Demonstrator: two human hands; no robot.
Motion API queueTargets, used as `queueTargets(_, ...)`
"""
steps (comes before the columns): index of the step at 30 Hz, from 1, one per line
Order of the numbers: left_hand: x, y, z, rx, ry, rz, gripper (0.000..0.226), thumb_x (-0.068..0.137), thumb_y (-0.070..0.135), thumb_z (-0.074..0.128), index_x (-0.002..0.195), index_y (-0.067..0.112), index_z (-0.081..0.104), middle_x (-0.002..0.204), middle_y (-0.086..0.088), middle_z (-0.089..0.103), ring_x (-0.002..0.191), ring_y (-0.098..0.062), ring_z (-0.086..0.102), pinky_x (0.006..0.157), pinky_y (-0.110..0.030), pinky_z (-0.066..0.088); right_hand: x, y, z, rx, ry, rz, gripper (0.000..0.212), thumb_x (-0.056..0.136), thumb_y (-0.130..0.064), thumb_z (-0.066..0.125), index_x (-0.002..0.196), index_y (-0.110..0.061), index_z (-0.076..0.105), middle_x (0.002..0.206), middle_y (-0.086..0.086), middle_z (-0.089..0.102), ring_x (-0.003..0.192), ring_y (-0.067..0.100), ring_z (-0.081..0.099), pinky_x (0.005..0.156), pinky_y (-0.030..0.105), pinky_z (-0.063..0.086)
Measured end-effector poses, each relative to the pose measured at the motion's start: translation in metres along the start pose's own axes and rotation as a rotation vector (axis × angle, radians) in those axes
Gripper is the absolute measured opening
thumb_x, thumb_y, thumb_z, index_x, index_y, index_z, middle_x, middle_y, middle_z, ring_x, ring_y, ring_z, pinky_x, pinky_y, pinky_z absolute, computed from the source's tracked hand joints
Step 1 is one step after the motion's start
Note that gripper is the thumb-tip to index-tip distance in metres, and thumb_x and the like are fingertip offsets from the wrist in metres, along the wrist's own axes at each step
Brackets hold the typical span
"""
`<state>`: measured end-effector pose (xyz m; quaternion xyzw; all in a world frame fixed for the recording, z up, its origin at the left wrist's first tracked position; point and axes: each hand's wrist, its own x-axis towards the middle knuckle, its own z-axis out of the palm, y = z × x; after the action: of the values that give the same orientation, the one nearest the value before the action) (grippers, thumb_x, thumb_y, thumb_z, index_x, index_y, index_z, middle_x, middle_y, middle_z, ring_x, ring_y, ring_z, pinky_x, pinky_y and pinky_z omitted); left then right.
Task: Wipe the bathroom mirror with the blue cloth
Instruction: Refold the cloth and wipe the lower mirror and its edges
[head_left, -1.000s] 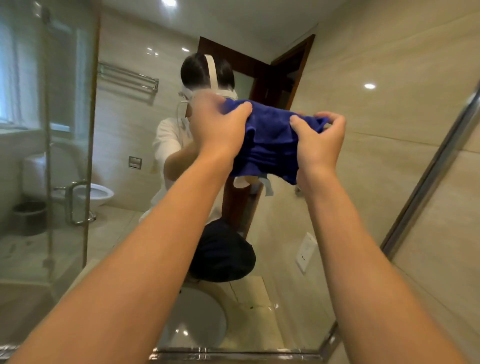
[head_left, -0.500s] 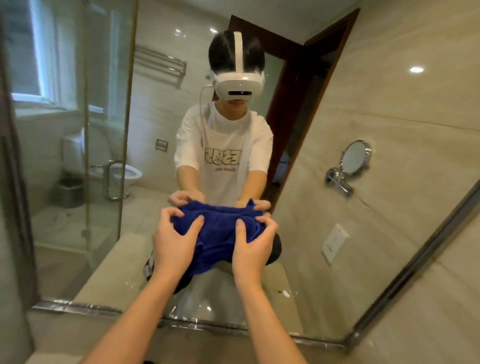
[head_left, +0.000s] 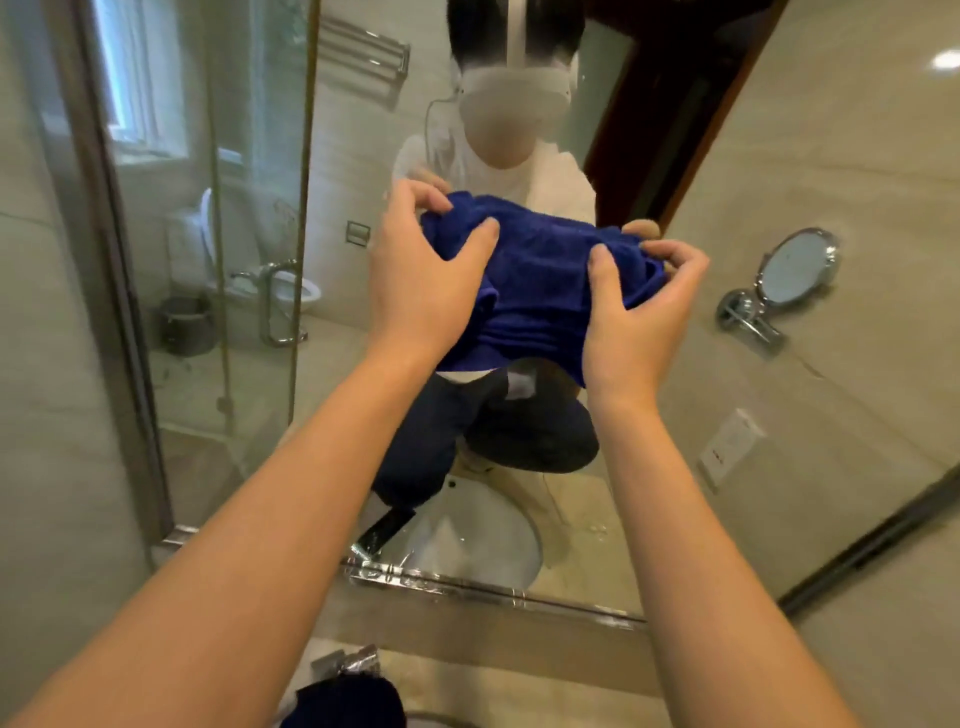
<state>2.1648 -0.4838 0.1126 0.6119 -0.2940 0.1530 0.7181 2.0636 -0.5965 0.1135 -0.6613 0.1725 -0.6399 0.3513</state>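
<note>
I am pressing the bunched, plush blue cloth (head_left: 540, 280) against the glossy mirror (head_left: 675, 395); my left hand (head_left: 426, 280) and right hand (head_left: 631, 322) are both gripping it, fingers curled into its folds. A round white basin (head_left: 483, 535) is reflecting below.

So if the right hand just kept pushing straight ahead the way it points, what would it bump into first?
Most likely the mirror. The right hand already grips the blue cloth, with the glass directly beyond; whether the cloth already touches it is hard to judge.
</note>
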Motion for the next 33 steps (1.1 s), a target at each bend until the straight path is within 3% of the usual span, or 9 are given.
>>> queueTargets(4, -0.049, -0.06, -0.029, 0.096, -0.015, -0.084, 0.028, 0.086, 0.023, 0.073, 0.095, 0.02, 0.046, 0.085, 0.018, 0.054, 0.073, 0.014, 0.054, 0.061, -0.005, 0.038, -0.081, 0.048, 0.012, -0.037, -0.011, 0.077, 0.03, 0.087, -0.02, 0.071, 0.103, -0.015, 0.046, 0.106, -0.007, 0.056, 0.099, 0.003, 0.055, 0.087, 0.013, 0.041)
queueTargets(8, -0.101, -0.14, -0.06, 0.208, -0.072, -0.301, 0.029, 0.085, 0.027, 0.074, 0.094, 0.024, 0.047, 0.086, 0.017, 0.057, 0.079, -0.007, 0.054, 0.067, -0.024, 0.035, -0.161, 0.099, 0.016, -0.096, -0.129, 0.307, 0.032, 0.086, -0.02, 0.074, 0.102, -0.022, 0.046, 0.101, -0.016, 0.056, 0.091, -0.005, 0.055, 0.079, 0.015, 0.043)
queueTargets(12, -0.146, -0.191, -0.074, 0.232, -0.08, -0.464, 0.029, 0.086, 0.024, 0.074, 0.094, 0.023, 0.046, 0.087, 0.01, 0.057, 0.085, -0.019, 0.055, 0.066, -0.025, 0.03, -0.215, 0.132, 0.021, -0.2, -0.162, 0.424, 0.032, 0.086, -0.02, 0.073, 0.102, -0.025, 0.047, 0.098, -0.018, 0.056, 0.087, -0.01, 0.054, 0.072, 0.007, 0.04)
queueTargets(18, -0.17, -0.231, -0.079, 0.229, -0.079, -0.59, 0.032, 0.085, 0.022, 0.074, 0.091, 0.033, 0.045, 0.099, -0.001, 0.062, 0.095, -0.026, 0.061, 0.077, -0.038, 0.046, -0.25, 0.159, 0.025, -0.197, -0.207, 0.645, 0.029, 0.086, -0.018, 0.072, 0.102, -0.018, 0.048, 0.094, -0.011, 0.056, 0.082, 0.001, 0.056, 0.071, 0.012, 0.043)
queueTargets(21, -0.165, -0.212, -0.064, 0.16, -0.012, -0.554, 0.03, 0.084, 0.027, 0.075, 0.095, 0.03, 0.048, 0.101, -0.002, 0.063, 0.099, -0.024, 0.061, 0.083, -0.041, 0.05, -0.229, 0.146, 0.017, -0.179, -0.154, 0.558, 0.029, 0.086, -0.014, 0.073, 0.098, -0.023, 0.048, 0.094, -0.011, 0.056, 0.08, -0.01, 0.054, 0.069, 0.006, 0.042)
queueTargets(24, -0.155, -0.176, -0.037, 0.024, -0.028, -0.472, 0.031, 0.08, 0.043, 0.073, 0.098, 0.037, 0.048, 0.1, -0.003, 0.066, 0.095, -0.021, 0.064, 0.082, -0.049, 0.054, -0.185, 0.126, -0.002, -0.125, -0.048, 0.428, 0.029, 0.086, -0.012, 0.072, 0.103, -0.019, 0.051, 0.095, -0.011, 0.057, 0.082, -0.007, 0.056, 0.071, 0.008, 0.043)
queueTargets(27, -0.147, -0.139, 0.007, -0.064, -0.073, -0.339, 0.032, 0.083, 0.034, 0.075, 0.098, 0.034, 0.047, 0.089, 0.0, 0.064, 0.081, -0.018, 0.063, 0.075, -0.039, 0.053, -0.133, 0.119, -0.034, -0.11, 0.095, 0.282, 0.031, 0.085, -0.013, 0.073, 0.102, -0.025, 0.05, 0.102, -0.006, 0.058, 0.093, 0.007, 0.058, 0.082, 0.022, 0.049)
queueTargets(30, -0.152, -0.114, 0.047, -0.094, -0.061, -0.269, 0.032, 0.087, 0.028, 0.074, 0.103, 0.029, 0.046, 0.095, 0.012, 0.059, 0.089, -0.011, 0.063, 0.08, -0.03, 0.052, -0.105, 0.126, -0.063, -0.109, 0.104, 0.221, 0.03, 0.088, -0.013, 0.07, 0.106, -0.021, 0.048, 0.104, -0.011, 0.055, 0.094, 0.0, 0.056, 0.081, 0.014, 0.046)
queueTargets(33, -0.179, -0.128, 0.063, -0.061, -0.101, -0.239, 0.031, 0.089, 0.027, 0.071, 0.106, 0.027, 0.045, 0.099, 0.011, 0.057, 0.094, -0.012, 0.062, 0.083, -0.032, 0.052, -0.117, 0.147, -0.084, -0.151, 0.087, 0.188, 0.028, 0.09, -0.01, 0.067, 0.109, -0.015, 0.047, 0.105, -0.013, 0.053, 0.095, -0.007, 0.054, 0.082, 0.01, 0.042)
